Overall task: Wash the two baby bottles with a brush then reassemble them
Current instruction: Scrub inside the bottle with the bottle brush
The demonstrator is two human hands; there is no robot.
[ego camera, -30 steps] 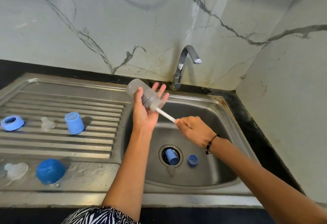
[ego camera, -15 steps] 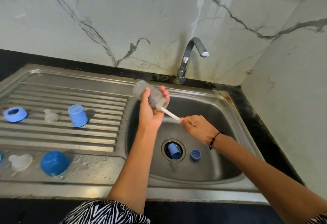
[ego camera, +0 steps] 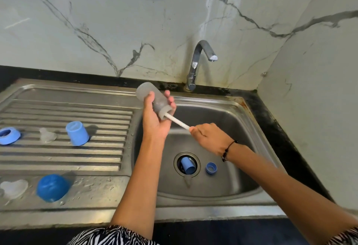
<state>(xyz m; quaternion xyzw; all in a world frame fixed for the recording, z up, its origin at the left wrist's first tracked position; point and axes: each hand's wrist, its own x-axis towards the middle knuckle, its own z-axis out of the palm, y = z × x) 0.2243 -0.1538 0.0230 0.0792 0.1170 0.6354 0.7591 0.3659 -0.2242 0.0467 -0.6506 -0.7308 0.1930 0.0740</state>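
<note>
My left hand (ego camera: pixel 156 122) grips a clear baby bottle (ego camera: pixel 147 92) tilted over the sink's left rim, its base pointing up and left. A brush with a white handle (ego camera: pixel 177 121) goes into the bottle's mouth; its bristles are inside. My right hand (ego camera: pixel 210 138) grips the handle's lower end above the basin. On the draining board lie a blue ring (ego camera: pixel 8 135), a clear teat (ego camera: pixel 47 135), a light blue cap (ego camera: pixel 77 133), a dark blue cap (ego camera: pixel 52 187) and another clear teat (ego camera: pixel 13 188). A blue cap (ego camera: pixel 187 165) lies in the drain, a small blue ring (ego camera: pixel 211 168) beside it.
The steel sink basin (ego camera: pixel 232 124) sits at the right, the ribbed draining board (ego camera: pixel 58 157) at the left, wet with drops. A chrome tap (ego camera: pixel 196 60) stands behind the basin with no water running. Marble walls close the back and right side.
My left hand's fingers have closed round the bottle, from spread to curled. The brush handle has slid slightly deeper into the bottle. The camera has shifted, moving the scene a little.
</note>
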